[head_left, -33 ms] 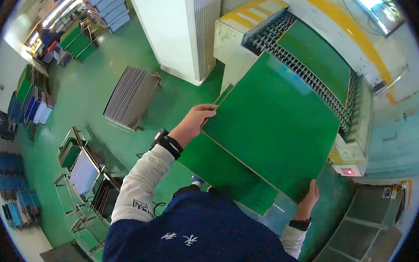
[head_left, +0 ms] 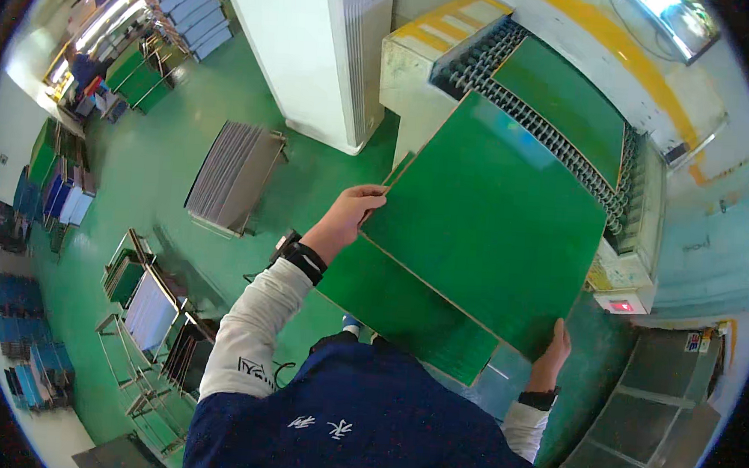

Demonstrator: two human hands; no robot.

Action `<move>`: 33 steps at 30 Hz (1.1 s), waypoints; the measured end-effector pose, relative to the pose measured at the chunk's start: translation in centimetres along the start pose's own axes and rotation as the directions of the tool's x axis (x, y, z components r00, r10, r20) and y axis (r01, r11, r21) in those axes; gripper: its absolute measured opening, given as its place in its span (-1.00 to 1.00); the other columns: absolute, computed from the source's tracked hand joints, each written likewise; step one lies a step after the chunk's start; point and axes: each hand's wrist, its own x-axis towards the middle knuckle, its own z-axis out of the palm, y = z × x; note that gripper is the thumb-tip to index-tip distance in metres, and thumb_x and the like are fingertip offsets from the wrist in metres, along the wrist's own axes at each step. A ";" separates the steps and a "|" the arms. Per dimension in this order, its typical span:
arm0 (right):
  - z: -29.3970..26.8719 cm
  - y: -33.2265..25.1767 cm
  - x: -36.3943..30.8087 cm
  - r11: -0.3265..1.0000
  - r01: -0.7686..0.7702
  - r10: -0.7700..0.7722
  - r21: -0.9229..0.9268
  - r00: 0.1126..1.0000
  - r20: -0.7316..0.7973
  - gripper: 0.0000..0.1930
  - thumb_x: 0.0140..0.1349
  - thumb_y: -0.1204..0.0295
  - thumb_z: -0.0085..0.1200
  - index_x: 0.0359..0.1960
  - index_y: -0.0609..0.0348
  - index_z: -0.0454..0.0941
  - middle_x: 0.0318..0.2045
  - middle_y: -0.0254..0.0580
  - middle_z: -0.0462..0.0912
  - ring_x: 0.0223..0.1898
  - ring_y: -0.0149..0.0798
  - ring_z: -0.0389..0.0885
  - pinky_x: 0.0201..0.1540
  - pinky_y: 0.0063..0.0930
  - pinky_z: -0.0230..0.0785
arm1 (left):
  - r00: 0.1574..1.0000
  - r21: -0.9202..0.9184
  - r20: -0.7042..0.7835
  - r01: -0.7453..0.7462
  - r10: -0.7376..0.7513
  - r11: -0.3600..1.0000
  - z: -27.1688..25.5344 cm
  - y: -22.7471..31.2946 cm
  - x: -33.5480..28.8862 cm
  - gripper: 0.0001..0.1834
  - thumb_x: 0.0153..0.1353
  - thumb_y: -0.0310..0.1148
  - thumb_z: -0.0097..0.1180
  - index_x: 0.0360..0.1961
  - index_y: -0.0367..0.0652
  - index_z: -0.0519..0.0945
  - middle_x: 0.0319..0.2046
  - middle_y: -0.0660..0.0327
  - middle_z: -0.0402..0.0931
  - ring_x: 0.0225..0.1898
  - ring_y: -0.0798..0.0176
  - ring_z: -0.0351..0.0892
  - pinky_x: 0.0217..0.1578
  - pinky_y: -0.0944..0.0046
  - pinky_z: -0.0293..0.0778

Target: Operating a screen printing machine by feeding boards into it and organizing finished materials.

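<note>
A large flat green panel (head_left: pixel 491 224) with pale edges is held out in front of me, tilted toward the roller machine. My left hand (head_left: pixel 352 214) closes on its left edge, thumb on top, the other fingers partly hidden. At its lower right corner, my right hand (head_left: pixel 550 358) grips the edge; most of those fingers are hidden under the panel. A second green panel (head_left: pixel 413 309) shows below the first, nearer my body; what supports it is hidden. Beyond, another green panel (head_left: pixel 562 108) lies on the rollers (head_left: pixel 520 97) of the machine.
A white cabinet-like column (head_left: pixel 304 58) stands beyond my left arm. Racks of upright panels (head_left: pixel 234 176) and metal frame carts (head_left: pixel 150 323) stand on the green floor to the left. A dark mesh-like panel frame (head_left: pixel 643 405) leans at lower right. A person (head_left: pixel 89 71) is far off at upper left.
</note>
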 end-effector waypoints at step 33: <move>1.4 -1.8 9.9 0.966 -0.141 0.078 0.218 0.959 0.272 -0.74 0.36 0.36 -0.07 -0.07 0.30 0.50 -0.19 -0.19 0.62 -0.23 -0.28 0.61 -0.15 -0.39 0.49 | 0.995 -0.360 0.097 0.037 -0.002 0.932 4.0 -5.3 3.4 -0.90 0.31 -0.43 0.01 -0.19 -0.20 0.46 -0.25 0.15 0.54 -0.16 0.08 0.57 -0.07 0.12 0.53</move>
